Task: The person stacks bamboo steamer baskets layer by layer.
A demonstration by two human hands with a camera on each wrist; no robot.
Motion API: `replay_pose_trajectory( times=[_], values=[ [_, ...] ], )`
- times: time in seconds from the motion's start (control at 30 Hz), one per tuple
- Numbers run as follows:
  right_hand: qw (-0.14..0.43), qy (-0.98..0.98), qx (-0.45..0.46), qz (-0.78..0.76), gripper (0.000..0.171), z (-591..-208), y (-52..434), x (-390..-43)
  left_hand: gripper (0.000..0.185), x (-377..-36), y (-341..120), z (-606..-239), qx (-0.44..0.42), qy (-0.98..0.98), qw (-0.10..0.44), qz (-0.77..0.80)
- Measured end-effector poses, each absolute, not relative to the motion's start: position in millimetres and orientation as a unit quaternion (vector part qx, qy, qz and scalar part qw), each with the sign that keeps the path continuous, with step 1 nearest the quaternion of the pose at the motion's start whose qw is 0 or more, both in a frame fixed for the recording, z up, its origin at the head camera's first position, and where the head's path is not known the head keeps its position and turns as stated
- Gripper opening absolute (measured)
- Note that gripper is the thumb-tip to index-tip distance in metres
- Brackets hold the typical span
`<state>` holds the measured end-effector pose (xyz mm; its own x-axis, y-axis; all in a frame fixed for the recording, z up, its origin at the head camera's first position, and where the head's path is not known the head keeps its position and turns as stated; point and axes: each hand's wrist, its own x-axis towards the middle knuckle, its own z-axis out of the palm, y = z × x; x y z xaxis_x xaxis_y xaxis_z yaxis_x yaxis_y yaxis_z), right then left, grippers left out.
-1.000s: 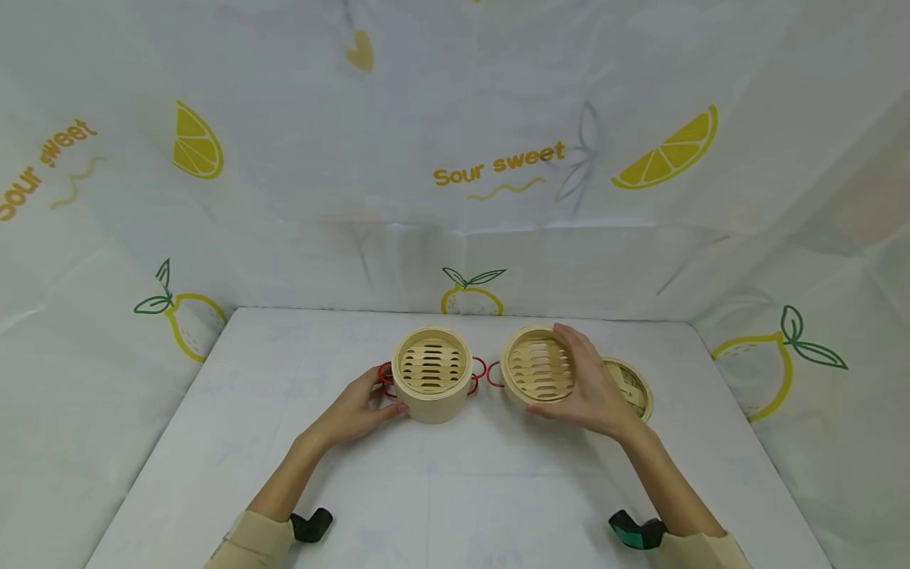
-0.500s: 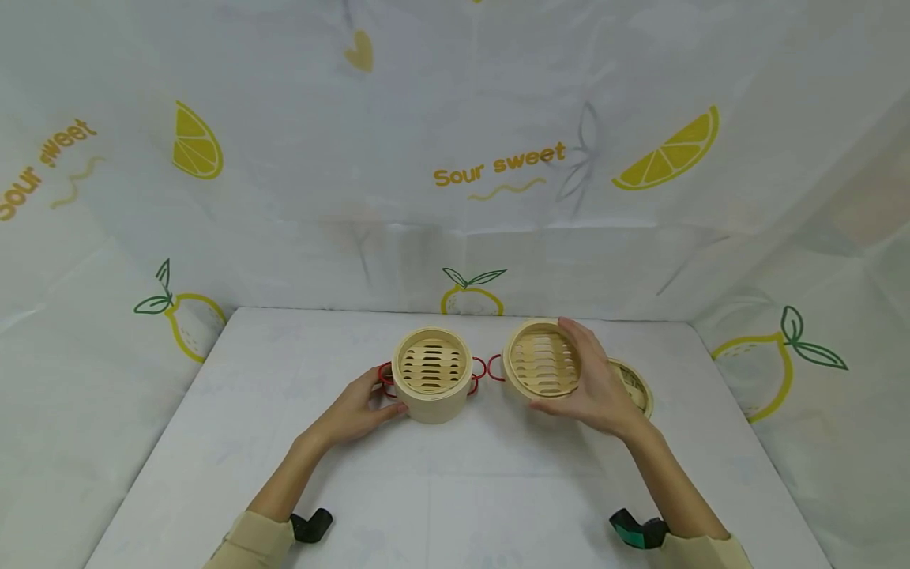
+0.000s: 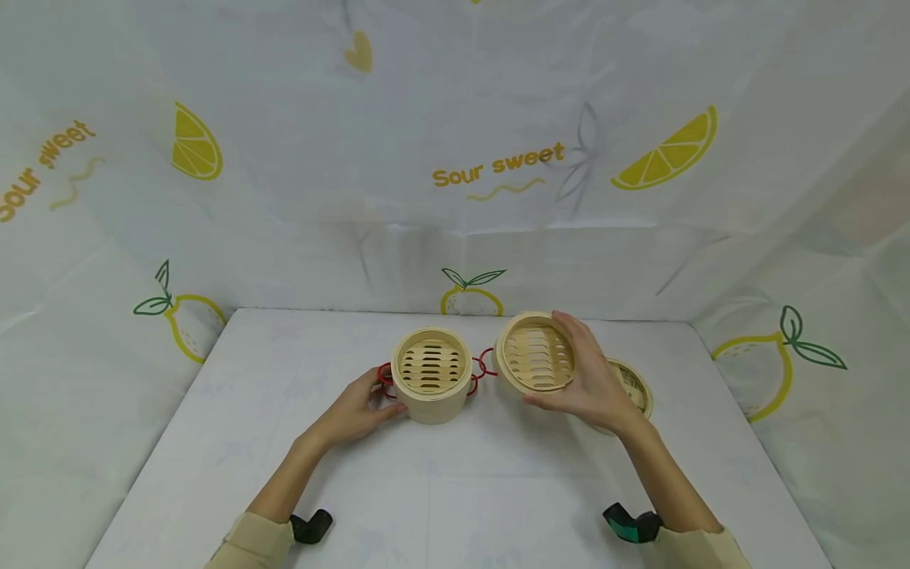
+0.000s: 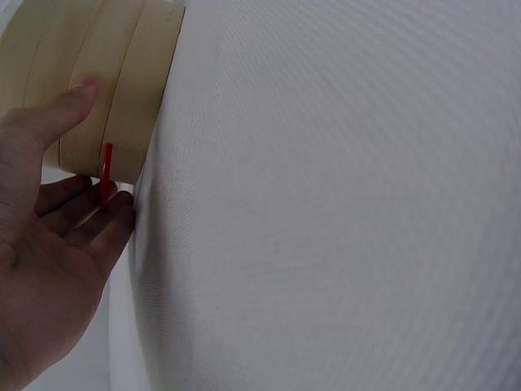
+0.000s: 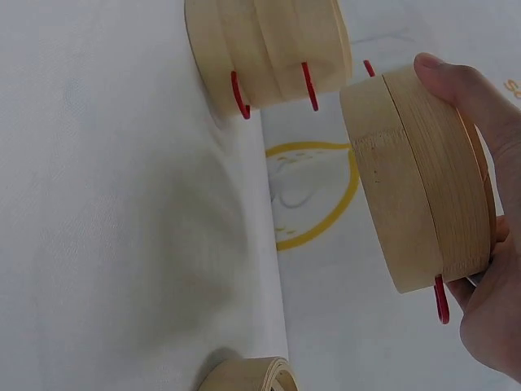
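Note:
A stack of small bamboo steamer baskets point(image 3: 430, 411) with red side loops stands upright on the table. My left hand point(image 3: 358, 412) grips its left side, thumb on the wall, as the left wrist view shows, with the other fingers around the red loop point(image 4: 106, 175). To the right of the stack, my right hand point(image 3: 593, 387) holds another bamboo steamer basket point(image 3: 536, 359), slatted floor showing. In the right wrist view this steamer basket point(image 5: 419, 183) is lifted clear of the table and tilted, close beside the stack point(image 5: 273, 49). My palm hides part of its right side.
Behind my right hand a round woven bamboo lid point(image 3: 633, 386) lies on the table, partly covered by the hand. A white cloth covers the table point(image 3: 462, 506). A lemon-printed curtain point(image 3: 320, 182) rises at the table's back edge and both sides.
My right hand has raised the steamer basket and brought it slightly left, so its red loop now overlaps the stack's loop in the head view. My left hand and the stack have stayed put.

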<state>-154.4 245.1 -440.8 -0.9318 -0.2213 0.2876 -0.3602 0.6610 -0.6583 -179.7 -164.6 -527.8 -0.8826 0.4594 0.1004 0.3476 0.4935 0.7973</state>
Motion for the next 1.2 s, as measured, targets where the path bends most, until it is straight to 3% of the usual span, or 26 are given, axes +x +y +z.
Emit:
replay_pose_trajectory(
  times=[1.2],
  values=[
    [0.113,-0.884,0.178,0.418,0.138,-432.6,211.5,-159.0,0.072,-179.3,-165.4,-528.1,0.236,0.865,0.057,0.439]
  ],
)
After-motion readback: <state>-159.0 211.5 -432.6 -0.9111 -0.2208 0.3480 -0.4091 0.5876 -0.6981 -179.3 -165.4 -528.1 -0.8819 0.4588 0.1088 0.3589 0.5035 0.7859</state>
